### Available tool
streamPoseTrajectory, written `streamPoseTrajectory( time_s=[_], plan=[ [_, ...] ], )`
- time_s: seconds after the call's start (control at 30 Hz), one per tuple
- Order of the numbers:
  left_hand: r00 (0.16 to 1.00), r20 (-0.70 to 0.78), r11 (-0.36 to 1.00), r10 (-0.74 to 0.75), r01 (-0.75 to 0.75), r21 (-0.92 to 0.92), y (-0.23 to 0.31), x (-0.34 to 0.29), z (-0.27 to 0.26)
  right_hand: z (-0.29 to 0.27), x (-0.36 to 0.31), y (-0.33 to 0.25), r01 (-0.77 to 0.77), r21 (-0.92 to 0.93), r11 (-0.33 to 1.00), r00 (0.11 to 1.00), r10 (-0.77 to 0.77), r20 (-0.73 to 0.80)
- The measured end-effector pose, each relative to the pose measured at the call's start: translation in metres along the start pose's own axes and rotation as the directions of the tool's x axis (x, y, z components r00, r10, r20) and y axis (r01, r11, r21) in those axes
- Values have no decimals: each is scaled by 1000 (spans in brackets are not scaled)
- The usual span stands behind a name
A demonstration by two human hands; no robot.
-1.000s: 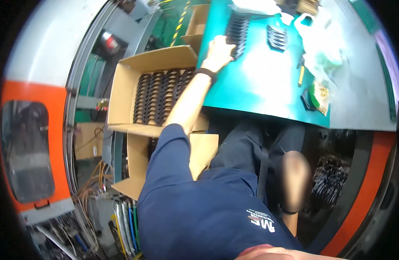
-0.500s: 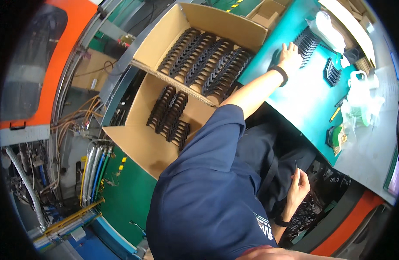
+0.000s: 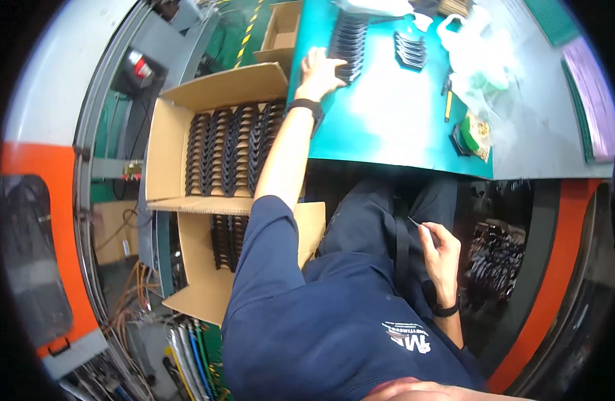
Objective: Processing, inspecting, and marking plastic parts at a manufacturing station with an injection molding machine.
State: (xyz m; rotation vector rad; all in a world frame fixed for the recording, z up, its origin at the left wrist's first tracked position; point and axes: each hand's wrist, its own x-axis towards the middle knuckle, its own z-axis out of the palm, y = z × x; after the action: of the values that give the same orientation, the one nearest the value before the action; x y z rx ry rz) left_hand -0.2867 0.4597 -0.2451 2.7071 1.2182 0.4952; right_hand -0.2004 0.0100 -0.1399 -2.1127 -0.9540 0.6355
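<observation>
My left hand (image 3: 319,77) is on the green tabletop at the near left end of a row of black curved plastic parts (image 3: 348,45). Its fingers are apart, with the thumb against the row; nothing shows in its grasp. Over my lap, my right hand (image 3: 442,257) pinches a thin, pointed metal tool (image 3: 413,221) between thumb and forefinger; its exact kind is too small to make out. A shorter group of the same black parts (image 3: 410,51) lies further right on the table.
Left of the table, an open cardboard box (image 3: 217,87) holds rows of black parts, above another box (image 3: 197,281). On the table (image 3: 401,127) are a yellow-and-black cutter (image 3: 448,103), a clear plastic bag (image 3: 484,63) and a small green packet (image 3: 478,134). Orange machine frames flank both sides.
The view has turned rightward, so the table and boxes sit further left. My left hand stays beside the row of parts, and the right still pinches the thin tool.
</observation>
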Motion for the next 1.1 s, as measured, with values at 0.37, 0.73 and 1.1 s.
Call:
streamPoseTrajectory(
  time_s=[0.37, 0.73, 1.1],
  plan=[
    [987, 99, 991, 130, -132, 9, -4, 7, -9, -11, 1, 18, -43, 41, 998, 999, 43, -11],
    [938, 127, 944, 323, -328, 27, -5, 17, -25, -15, 11, 26, 58, 23, 998, 997, -56, -60],
    [838, 267, 857, 476, -510, 71, -1, 46, -38, -13, 21, 23, 16, 32, 999, 998, -14, -66]
  ],
)
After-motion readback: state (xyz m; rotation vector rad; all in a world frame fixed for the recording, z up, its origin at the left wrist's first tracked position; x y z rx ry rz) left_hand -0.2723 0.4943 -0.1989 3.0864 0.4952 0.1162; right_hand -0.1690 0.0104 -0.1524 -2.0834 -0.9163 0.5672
